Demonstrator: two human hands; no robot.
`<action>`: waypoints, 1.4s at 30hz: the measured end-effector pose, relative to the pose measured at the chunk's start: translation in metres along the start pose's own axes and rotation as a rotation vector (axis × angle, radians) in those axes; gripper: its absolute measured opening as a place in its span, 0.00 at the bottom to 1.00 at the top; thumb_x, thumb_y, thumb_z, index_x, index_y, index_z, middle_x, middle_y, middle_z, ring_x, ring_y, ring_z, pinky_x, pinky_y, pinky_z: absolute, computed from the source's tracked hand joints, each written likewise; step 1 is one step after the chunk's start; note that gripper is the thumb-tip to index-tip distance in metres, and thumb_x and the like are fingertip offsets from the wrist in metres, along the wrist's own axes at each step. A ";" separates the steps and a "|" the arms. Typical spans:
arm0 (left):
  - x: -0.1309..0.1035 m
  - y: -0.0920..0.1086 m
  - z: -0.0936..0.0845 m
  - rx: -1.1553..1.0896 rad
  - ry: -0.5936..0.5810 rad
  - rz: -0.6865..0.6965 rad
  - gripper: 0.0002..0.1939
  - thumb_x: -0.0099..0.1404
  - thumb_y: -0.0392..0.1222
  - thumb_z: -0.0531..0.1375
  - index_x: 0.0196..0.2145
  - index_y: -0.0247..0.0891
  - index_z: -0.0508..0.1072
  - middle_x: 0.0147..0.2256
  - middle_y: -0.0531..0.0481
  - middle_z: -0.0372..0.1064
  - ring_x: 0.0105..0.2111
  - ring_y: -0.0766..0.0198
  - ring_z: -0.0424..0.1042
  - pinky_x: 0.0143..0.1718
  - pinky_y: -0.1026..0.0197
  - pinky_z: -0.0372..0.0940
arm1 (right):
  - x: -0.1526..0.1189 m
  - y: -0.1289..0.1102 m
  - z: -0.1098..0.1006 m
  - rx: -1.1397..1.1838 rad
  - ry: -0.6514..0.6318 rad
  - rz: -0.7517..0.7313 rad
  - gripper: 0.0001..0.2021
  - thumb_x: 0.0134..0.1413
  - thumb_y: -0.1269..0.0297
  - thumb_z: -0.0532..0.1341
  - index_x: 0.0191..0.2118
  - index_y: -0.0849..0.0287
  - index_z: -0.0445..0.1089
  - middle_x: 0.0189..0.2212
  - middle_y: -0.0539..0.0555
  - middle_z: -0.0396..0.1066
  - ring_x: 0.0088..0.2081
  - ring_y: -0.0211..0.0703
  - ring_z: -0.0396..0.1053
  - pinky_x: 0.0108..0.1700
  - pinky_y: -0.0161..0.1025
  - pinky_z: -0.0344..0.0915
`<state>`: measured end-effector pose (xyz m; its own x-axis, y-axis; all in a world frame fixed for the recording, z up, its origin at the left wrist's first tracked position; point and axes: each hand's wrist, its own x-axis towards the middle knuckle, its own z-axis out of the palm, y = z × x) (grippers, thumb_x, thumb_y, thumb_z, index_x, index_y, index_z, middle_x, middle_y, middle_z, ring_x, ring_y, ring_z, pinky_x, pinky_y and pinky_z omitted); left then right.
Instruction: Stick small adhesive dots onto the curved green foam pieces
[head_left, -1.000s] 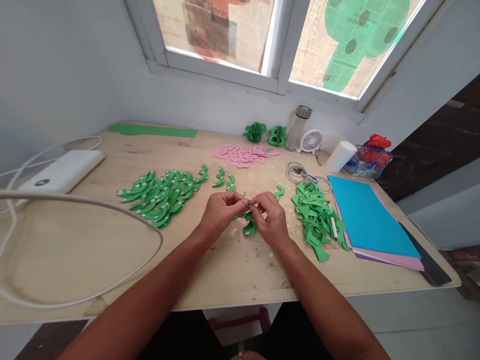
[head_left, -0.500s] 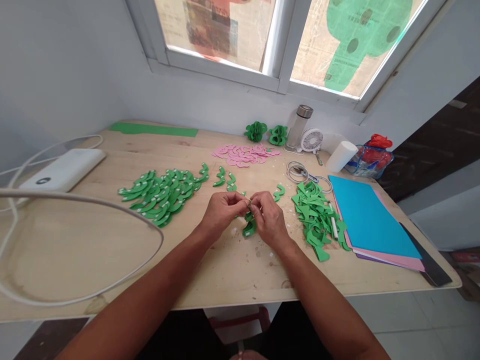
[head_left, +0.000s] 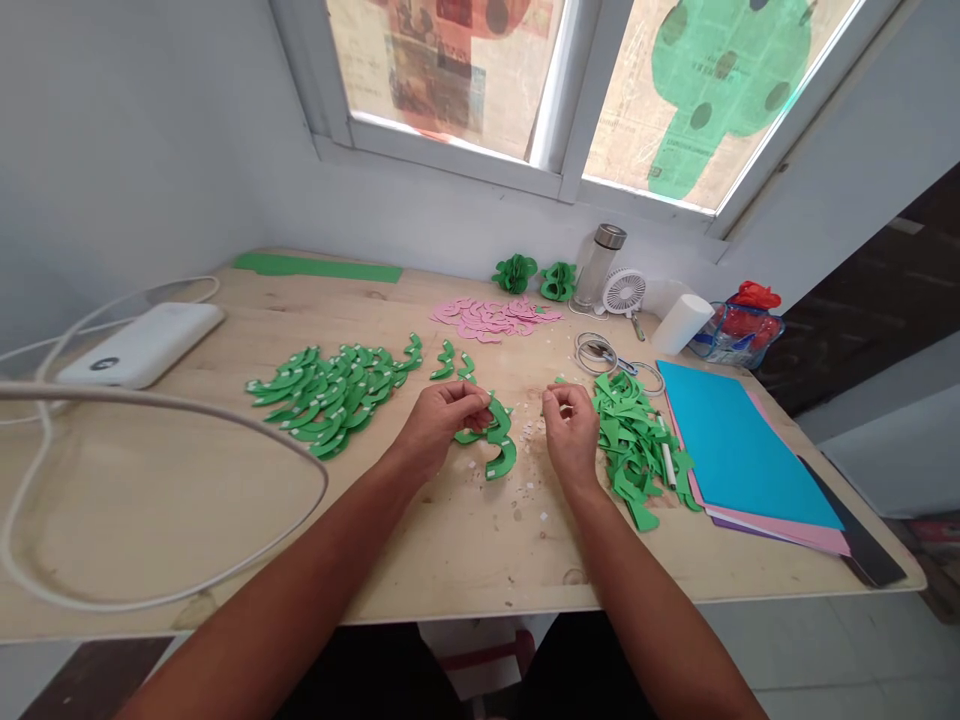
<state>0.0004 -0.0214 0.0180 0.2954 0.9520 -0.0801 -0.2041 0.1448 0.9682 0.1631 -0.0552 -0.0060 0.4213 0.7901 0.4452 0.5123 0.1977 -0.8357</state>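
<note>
My left hand (head_left: 442,420) pinches the upper end of a curvy green paper cutout (head_left: 501,462), shaped like a 3 and marked with small white patches. More green shows behind it near my fingertips. Off to the right, my right hand (head_left: 571,430) is closed with thumb and forefinger together; whatever may be between them is too small to make out. Beyond my left hand lie a few similar green cutouts (head_left: 444,360). A large heap of them (head_left: 337,395) spreads out on the left, several bearing white patches. Tiny white bits dot the table between my hands.
Green paper scraps (head_left: 630,440) with a white pen (head_left: 667,465) lie right of my right hand. Blue sheets (head_left: 739,440), tape rings (head_left: 595,352), a small fan (head_left: 624,290) and a bottle (head_left: 598,268) stand beyond. Pink cutouts (head_left: 491,318) are at the back; a white cable (head_left: 315,460) loops at left.
My hands have come apart: the right has moved away to the right, while the left keeps the green cutout, which now shows more fully. The view has shifted slightly.
</note>
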 end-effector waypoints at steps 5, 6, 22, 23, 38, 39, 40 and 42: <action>0.000 -0.001 0.000 -0.041 -0.028 -0.007 0.09 0.48 0.42 0.64 0.20 0.34 0.70 0.18 0.50 0.67 0.19 0.67 0.65 0.22 0.65 0.60 | -0.001 -0.003 0.004 0.209 -0.177 0.116 0.11 0.52 0.63 0.57 0.40 0.58 0.70 0.37 0.54 0.72 0.37 0.42 0.68 0.37 0.37 0.62; 0.001 -0.001 0.000 -0.045 -0.029 0.001 0.09 0.47 0.42 0.64 0.20 0.34 0.70 0.18 0.50 0.67 0.19 0.67 0.65 0.22 0.65 0.60 | -0.003 -0.004 0.005 0.263 -0.262 0.134 0.10 0.52 0.62 0.57 0.37 0.58 0.71 0.35 0.54 0.72 0.37 0.42 0.68 0.37 0.37 0.62; -0.001 0.001 0.000 0.048 -0.057 0.062 0.11 0.47 0.43 0.66 0.27 0.34 0.73 0.22 0.51 0.69 0.22 0.67 0.66 0.25 0.64 0.63 | -0.010 -0.021 0.009 0.554 -0.481 0.413 0.13 0.41 0.55 0.65 0.24 0.60 0.67 0.17 0.45 0.64 0.20 0.33 0.58 0.23 0.31 0.54; -0.001 0.001 0.000 0.056 -0.052 0.066 0.11 0.47 0.43 0.66 0.27 0.35 0.73 0.22 0.51 0.69 0.22 0.67 0.66 0.24 0.64 0.63 | -0.010 -0.021 0.009 0.557 -0.482 0.420 0.13 0.41 0.55 0.65 0.24 0.60 0.67 0.17 0.45 0.64 0.20 0.33 0.58 0.23 0.31 0.54; 0.001 -0.002 -0.004 0.002 -0.092 -0.001 0.08 0.47 0.41 0.67 0.25 0.35 0.75 0.22 0.51 0.71 0.22 0.68 0.66 0.26 0.65 0.62 | -0.012 -0.015 0.010 0.726 -0.517 0.518 0.08 0.41 0.61 0.66 0.25 0.60 0.70 0.21 0.46 0.69 0.23 0.33 0.61 0.28 0.32 0.57; 0.001 -0.003 -0.004 -0.009 -0.097 -0.014 0.08 0.47 0.41 0.68 0.25 0.35 0.75 0.22 0.51 0.71 0.23 0.68 0.67 0.26 0.65 0.62 | -0.012 -0.015 0.010 0.721 -0.516 0.514 0.08 0.42 0.62 0.66 0.25 0.61 0.70 0.21 0.46 0.69 0.23 0.33 0.62 0.28 0.32 0.57; 0.001 -0.003 -0.004 -0.019 -0.102 -0.025 0.09 0.46 0.41 0.68 0.25 0.35 0.75 0.22 0.51 0.71 0.23 0.68 0.67 0.26 0.65 0.62 | -0.012 -0.015 0.010 0.721 -0.515 0.513 0.08 0.42 0.62 0.66 0.25 0.61 0.71 0.22 0.46 0.69 0.23 0.32 0.62 0.28 0.31 0.57; 0.001 -0.003 -0.005 -0.028 -0.110 -0.037 0.10 0.46 0.42 0.68 0.25 0.34 0.75 0.22 0.50 0.71 0.23 0.67 0.67 0.26 0.64 0.63 | -0.012 -0.015 0.010 0.739 -0.513 0.518 0.08 0.42 0.62 0.66 0.26 0.61 0.71 0.22 0.46 0.69 0.23 0.32 0.62 0.29 0.31 0.57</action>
<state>-0.0028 -0.0194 0.0138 0.4036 0.9107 -0.0881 -0.2169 0.1888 0.9578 0.1427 -0.0619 -0.0024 0.0013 0.9975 -0.0707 -0.3007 -0.0671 -0.9514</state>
